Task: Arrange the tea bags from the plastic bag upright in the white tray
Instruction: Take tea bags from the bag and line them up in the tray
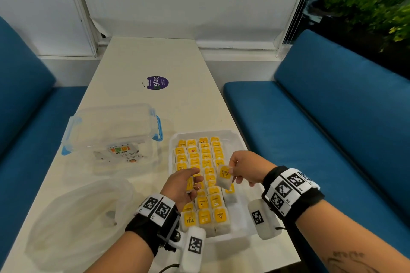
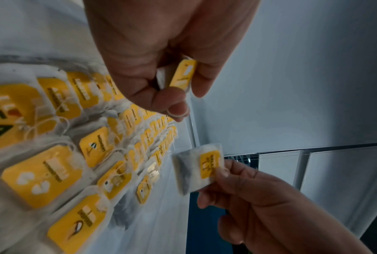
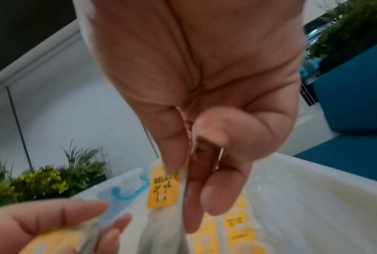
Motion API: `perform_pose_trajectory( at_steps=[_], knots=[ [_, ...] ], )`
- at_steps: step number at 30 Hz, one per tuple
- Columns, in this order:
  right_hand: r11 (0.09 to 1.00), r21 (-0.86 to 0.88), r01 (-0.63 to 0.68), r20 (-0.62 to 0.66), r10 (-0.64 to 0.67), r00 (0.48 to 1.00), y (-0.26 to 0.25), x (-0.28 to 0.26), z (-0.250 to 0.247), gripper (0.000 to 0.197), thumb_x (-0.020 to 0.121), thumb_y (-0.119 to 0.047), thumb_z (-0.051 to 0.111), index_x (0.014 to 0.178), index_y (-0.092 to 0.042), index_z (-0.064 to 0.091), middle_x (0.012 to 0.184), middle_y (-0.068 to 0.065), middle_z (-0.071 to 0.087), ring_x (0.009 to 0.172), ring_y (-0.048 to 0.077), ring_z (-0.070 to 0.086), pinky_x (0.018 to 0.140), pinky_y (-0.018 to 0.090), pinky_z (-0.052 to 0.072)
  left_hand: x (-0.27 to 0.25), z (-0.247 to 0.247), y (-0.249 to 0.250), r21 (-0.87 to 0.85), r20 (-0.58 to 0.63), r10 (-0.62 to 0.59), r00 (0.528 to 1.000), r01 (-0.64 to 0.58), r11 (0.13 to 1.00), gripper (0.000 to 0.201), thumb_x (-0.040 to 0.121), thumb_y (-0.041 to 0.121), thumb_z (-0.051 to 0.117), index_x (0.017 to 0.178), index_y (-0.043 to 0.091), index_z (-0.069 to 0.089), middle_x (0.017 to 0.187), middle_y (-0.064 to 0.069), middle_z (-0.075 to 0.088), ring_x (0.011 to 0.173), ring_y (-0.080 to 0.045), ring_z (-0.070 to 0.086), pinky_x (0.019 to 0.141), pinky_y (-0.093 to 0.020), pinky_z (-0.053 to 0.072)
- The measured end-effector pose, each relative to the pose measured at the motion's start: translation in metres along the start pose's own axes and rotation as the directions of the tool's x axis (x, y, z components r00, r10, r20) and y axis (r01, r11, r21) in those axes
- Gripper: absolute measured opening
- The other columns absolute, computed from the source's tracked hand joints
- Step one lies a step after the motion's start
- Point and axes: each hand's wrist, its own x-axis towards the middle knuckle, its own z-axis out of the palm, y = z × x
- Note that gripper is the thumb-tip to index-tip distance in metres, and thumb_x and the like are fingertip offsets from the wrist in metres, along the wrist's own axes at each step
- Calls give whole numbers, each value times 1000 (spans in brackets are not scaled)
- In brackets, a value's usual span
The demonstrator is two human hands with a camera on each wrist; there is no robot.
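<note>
The white tray [image 1: 237,139] sits at the table's near right, filled with several rows of tea bags [image 1: 205,157] with yellow tags. My right hand [image 1: 243,167] hovers over the tray's right side and pinches a tea bag [image 1: 224,176] tagged "RELAX" [image 3: 162,187], also seen in the left wrist view [image 2: 199,167]. My left hand [image 1: 184,184] is over the tray's left side, fingers curled around another tea bag [image 2: 183,74] with a yellow tag. The crumpled plastic bag [image 1: 79,213] lies at the near left.
A lidded clear box [image 1: 113,135] with blue latches stands left of the tray. A purple round sticker [image 1: 157,82] lies further back on the white table [image 1: 150,57]. Blue benches [image 1: 321,117] flank the table on both sides.
</note>
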Motion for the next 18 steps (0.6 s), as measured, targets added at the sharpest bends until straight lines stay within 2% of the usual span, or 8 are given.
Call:
perform_pose_trajectory(
  at_steps=[6,9,11,13,14,16,18],
  knots=[
    [971,-235,-37,222,91,971,14,11,10,3,93,-11,48,95,-13,49,68,-3,56,58,8,52,47,19,43,2,-3,0,-28,10,-12,1000,13,1000,8,90,15,55,91,8,59,72,-9,59,41,-11,47,38,-16,37],
    [964,-262,-53,330,142,933,16,14,16,6,94,-11,49,90,-15,48,69,-3,58,60,7,56,51,19,44,3,-4,0,-47,20,-14,1000,15,999,7,91,14,55,89,8,59,71,-9,59,39,-11,48,38,-17,38],
    [953,-298,-59,365,171,915,16,19,21,10,94,-10,49,86,-15,49,75,2,63,62,10,58,53,19,45,3,-4,0,-60,27,-11,1000,13,998,7,91,13,54,90,7,58,71,-9,58,39,-11,49,39,-17,38],
    [936,-348,-51,333,174,927,18,26,25,11,92,-10,53,82,-14,52,84,7,67,63,13,60,50,17,46,4,-4,0,-65,34,-5,999,7,998,6,90,13,55,91,7,57,70,-9,58,43,-13,51,39,-17,40],
    [931,-362,-51,287,163,944,19,29,27,17,90,-9,55,75,-17,51,82,5,66,59,11,60,45,16,46,4,-4,0,-63,36,-5,999,7,998,6,90,13,55,91,7,57,70,-9,59,45,-14,51,39,-17,41],
    [931,-354,-90,215,174,961,23,36,29,26,88,-8,56,67,-19,47,70,0,62,49,6,58,37,14,43,3,-4,0,-63,44,-11,999,13,998,6,90,13,55,91,7,57,70,-9,58,48,-15,51,40,-17,41],
    [930,-344,-131,206,211,956,27,43,34,26,92,-8,50,67,-15,46,55,1,60,35,6,56,32,13,40,2,-4,0,-61,51,-14,999,17,998,6,90,13,55,92,7,57,70,-9,57,49,-16,52,40,-17,41]
  ],
)
